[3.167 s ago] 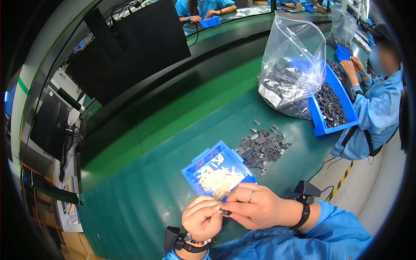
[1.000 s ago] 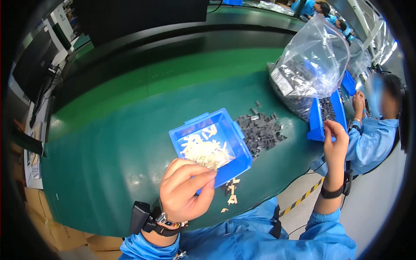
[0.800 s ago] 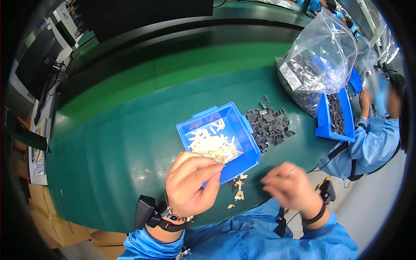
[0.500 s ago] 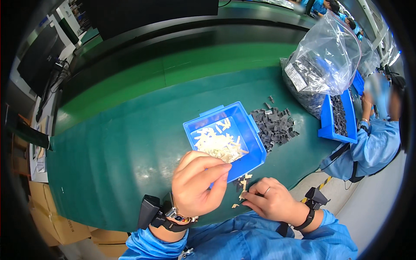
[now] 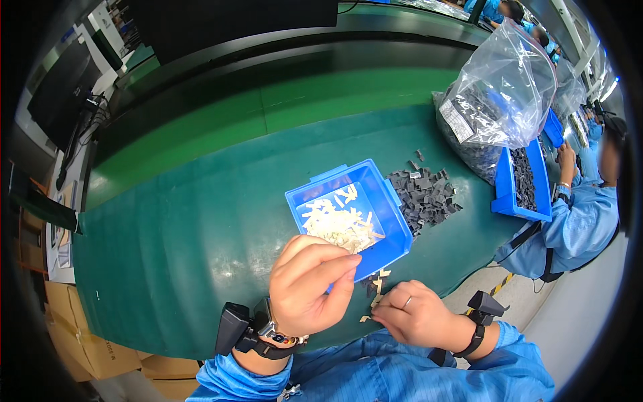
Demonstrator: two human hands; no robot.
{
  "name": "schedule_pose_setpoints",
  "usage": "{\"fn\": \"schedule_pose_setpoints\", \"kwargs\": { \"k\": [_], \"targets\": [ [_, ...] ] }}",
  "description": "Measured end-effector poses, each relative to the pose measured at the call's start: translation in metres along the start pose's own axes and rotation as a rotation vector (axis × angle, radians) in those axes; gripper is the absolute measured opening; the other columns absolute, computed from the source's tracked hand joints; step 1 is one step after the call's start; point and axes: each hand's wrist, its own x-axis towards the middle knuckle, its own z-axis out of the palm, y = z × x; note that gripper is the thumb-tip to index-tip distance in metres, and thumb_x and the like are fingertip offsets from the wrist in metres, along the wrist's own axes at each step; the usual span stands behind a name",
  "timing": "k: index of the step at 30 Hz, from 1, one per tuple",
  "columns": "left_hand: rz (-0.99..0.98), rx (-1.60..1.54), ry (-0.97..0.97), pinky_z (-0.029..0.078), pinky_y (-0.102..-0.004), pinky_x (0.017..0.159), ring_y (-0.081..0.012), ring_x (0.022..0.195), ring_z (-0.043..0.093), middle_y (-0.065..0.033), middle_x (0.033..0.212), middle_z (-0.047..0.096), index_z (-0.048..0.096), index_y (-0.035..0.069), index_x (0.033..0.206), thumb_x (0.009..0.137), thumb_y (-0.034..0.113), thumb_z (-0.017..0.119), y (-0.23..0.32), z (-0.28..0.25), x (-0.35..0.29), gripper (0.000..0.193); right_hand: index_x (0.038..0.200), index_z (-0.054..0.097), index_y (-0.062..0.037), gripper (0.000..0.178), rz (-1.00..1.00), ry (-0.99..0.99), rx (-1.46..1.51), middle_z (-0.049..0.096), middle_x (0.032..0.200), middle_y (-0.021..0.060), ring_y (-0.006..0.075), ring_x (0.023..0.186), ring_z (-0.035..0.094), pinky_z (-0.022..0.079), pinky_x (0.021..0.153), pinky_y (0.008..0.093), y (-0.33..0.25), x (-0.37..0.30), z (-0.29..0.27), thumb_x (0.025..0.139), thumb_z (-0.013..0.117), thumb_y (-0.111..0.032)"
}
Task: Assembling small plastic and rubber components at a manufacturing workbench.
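My left hand hovers over the near edge of a blue bin, its thumb and fingertips pinched together. Whatever that pinch holds, if anything, is too small to make out. Inside the bin lies a heap of small cream-coloured pieces. My right hand is at the table just below the bin's near corner, fingers closed and pressed down beside a few loose cream pieces; what is under the fingertips is hidden. A pile of small dark grey plastic pieces spreads along the bin's right side.
A large clear plastic bag full of dark pieces stands at the back right. Beside it is another blue bin of dark pieces. A co-worker in a blue sleeve sits at the right. Cardboard boxes stand at the lower left.
My left hand has shifted very slightly right, still pinched. The fingers of my right hand have curled down a little more toward the table.
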Motion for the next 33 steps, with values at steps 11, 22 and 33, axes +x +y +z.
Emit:
{"fn": "schedule_pose_setpoints", "kwargs": {
  "k": [11, 22, 33],
  "targets": [
    [-0.025, -0.006, 0.016, 0.048, -0.0337, 0.062, -0.0248, 0.071, 0.063, -0.0086, 0.081, 0.067, 0.071, 0.001, 0.086, 0.070, -0.006, 0.073, 0.003, -0.001, 0.000, 0.018, 0.090, 0.074, -0.0104, 0.019, -0.024, -0.044, 0.086, 0.055, 0.089, -0.0016, 0.0182, 0.081, 0.053, 0.042, 0.070, 0.0329, -0.008, -0.020, 0.010, 0.076, 0.079, -0.022],
    [0.023, 0.020, 0.030, 0.048, -0.0314, 0.061, -0.0242, 0.069, 0.061, -0.0122, 0.079, 0.068, 0.068, -0.002, 0.089, 0.077, -0.008, 0.068, -0.003, -0.002, 0.000, 0.014, 0.087, 0.072, -0.0058, 0.022, 0.049, 0.403, -0.063, 0.066, 0.087, 0.0040, 0.0233, 0.071, 0.060, 0.049, 0.062, 0.0356, 0.019, 0.062, -0.035, 0.067, 0.073, 0.002],
    [-0.023, 0.014, 0.045, 0.048, -0.0324, 0.061, -0.0243, 0.070, 0.062, -0.0110, 0.080, 0.068, 0.069, 0.000, 0.087, 0.073, -0.007, 0.070, 0.002, -0.002, 0.002, 0.016, 0.094, 0.073, -0.0083, 0.024, 0.101, 0.048, 0.065, 0.062, 0.092, 0.0035, 0.0236, 0.080, 0.059, 0.046, 0.067, 0.0363, 0.002, 0.009, -0.024, 0.074, 0.080, -0.019]
  ]
}}
